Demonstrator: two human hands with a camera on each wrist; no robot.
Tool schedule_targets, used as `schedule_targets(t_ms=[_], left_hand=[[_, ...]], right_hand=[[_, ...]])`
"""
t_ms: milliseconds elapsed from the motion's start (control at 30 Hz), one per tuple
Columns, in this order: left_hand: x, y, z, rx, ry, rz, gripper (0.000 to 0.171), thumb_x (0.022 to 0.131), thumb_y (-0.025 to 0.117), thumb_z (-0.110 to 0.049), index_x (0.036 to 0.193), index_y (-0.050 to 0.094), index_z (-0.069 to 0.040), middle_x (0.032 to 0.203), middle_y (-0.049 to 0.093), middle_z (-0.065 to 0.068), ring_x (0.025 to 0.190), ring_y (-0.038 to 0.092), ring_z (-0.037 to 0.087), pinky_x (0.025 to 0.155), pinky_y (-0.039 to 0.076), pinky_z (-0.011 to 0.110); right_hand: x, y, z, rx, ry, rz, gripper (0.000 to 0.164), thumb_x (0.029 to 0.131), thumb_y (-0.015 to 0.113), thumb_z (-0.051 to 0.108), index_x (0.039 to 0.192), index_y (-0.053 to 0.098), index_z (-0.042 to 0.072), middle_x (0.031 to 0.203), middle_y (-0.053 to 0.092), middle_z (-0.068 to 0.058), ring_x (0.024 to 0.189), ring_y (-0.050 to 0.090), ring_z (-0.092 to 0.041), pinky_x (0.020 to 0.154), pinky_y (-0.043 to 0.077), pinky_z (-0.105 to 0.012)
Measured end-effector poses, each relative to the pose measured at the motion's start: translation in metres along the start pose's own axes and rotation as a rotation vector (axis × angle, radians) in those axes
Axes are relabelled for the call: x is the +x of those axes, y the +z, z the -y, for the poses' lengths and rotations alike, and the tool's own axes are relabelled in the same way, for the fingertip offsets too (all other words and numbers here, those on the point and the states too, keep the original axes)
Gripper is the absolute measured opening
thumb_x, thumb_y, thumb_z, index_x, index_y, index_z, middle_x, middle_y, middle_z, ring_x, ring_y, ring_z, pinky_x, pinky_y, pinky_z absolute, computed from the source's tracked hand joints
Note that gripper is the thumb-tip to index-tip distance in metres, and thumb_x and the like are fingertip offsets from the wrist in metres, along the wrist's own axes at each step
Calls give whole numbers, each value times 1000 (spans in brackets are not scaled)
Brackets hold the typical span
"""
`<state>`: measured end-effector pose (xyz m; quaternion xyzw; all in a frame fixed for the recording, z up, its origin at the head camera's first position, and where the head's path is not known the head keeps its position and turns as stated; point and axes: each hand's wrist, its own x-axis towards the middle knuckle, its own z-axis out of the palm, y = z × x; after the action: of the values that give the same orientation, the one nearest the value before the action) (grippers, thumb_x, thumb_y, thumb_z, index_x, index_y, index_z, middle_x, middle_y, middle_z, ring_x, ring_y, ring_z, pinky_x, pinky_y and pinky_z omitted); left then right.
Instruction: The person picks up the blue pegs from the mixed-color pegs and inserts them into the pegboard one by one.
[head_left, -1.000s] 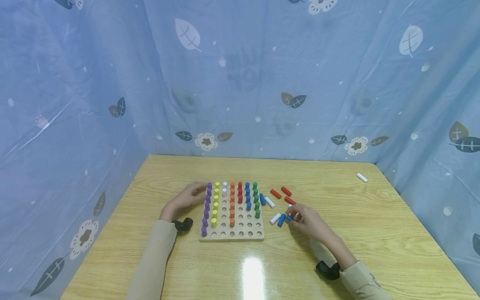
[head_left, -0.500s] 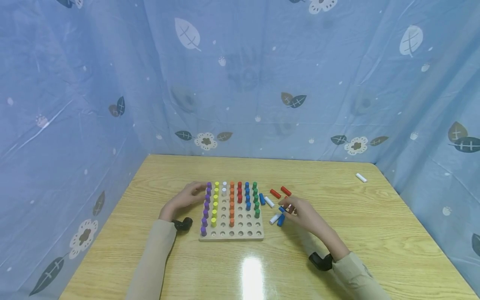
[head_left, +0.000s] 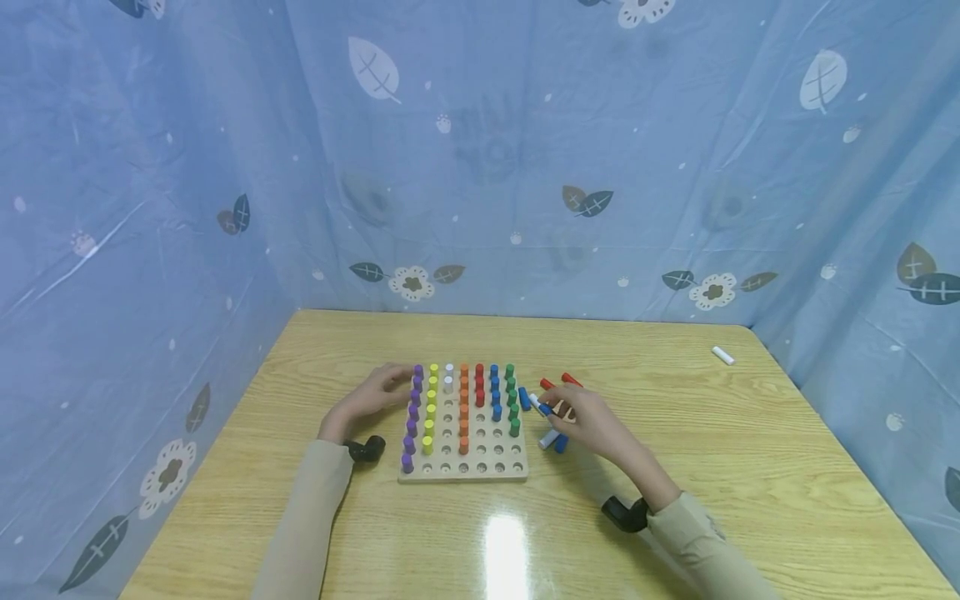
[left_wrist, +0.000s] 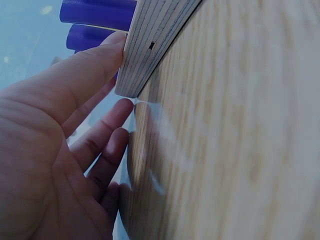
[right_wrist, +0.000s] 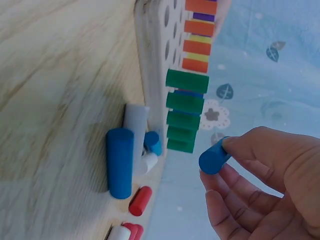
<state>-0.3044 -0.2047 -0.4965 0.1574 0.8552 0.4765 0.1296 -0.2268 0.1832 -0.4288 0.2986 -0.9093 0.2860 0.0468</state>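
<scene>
Just right of the pegboard (head_left: 463, 478), the right hand (head_left: 588, 421) pinches a blue peg (right_wrist: 214, 159), long axis tilted.

From my end I look into a curtained-off nook, whether in a home or a lab I cannot tell: blue cloth (head_left: 487, 233) printed with leaves and flowers hangs on 3 sides around 1 wood-grained table (head_left: 405, 542).

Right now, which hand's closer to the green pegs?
Right: the right hand is to the right of the green pegs; the left hand is across the board, by the purple pegs.
</scene>
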Motion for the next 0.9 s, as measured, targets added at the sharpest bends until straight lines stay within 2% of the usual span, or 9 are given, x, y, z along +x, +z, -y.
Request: schedule_targets(t_ms=[267,533,600,733,833,900], left_hand=[[0,0,0,-10,10,2,55,85,64,-38,134,47,-20,141,38,7,134,24,33,109,18,60],[-1,0,-1,0,9,-3,54,85,64,-38,134,47,-21,141,39,6,134,24,32,109,17,60],[-1,0,-1,-8,7,-2,55,86,63,-36,135,46,-19,142,38,8,135,23,33,109,15,61],[-8,-3,-16,-11,3,21,55,88,62,-29,138,43,-13,143,37,13,135,22,36,109,16,61],[-7,-3,-15,-4,2,24,55,89,62,-30,138,43,-13,143,37,13,135,22,37,109,16,61],[-3,-2,-8,-5,-1,14,56,87,62,-34,137,44,-17,143,37,10,135,22,34,109,16,61]], right_hand=[[12,6,11,23,-33,-26,21,83,67,5,104,64,4,93,67,-7,72,61,-12,62,54,-27],[20,15,22,86,-17,-21,24,84,67,8,107,62,5,94,65,-1,76,60,-10,64,51,-21],[22,17,24,90,-19,-17,27,84,67,8,110,62,5,96,65,-2,77,61,-11,65,52,-24],[24,20,29,97,-5,5,28,85,66,10,112,63,5,101,65,-4,79,60,-12,67,53,-30],[25,23,32,97,-17,6,27,84,67,9,111,64,5,103,65,-6,80,60,-14,68,54,-32],[27,25,32,96,-23,-3,26,83,68,9,109,64,6,102,65,-6,80,61,-14,68,54,-31]])
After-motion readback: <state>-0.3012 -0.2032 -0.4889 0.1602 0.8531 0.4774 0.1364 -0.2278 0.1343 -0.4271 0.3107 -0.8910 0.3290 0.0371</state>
